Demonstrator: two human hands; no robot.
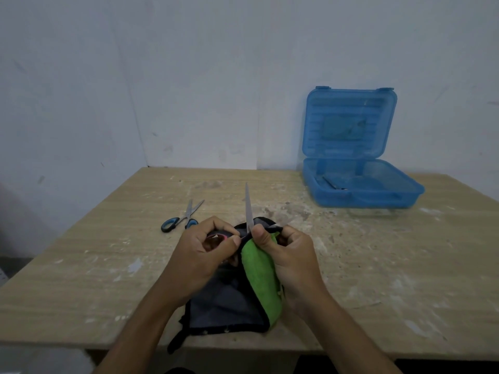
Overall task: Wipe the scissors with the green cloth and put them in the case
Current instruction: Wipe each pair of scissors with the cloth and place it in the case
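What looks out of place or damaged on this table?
The table top is scuffed, with pale blotches and flecks over much of it. A second pair of scissors lies half open to the left, away from the open blue case. Part of the cloth hangs over the near edge. Nothing looks spilled.

A: Where are the scissors?
B: One pair (249, 209) is held upright above the table's near edge, blades closed, the green cloth (260, 276) folded at their base. A blue-handled pair (182, 216) lies flat toward the left.
A: The case?
B: The blue case (359, 184) is open at the far right corner.
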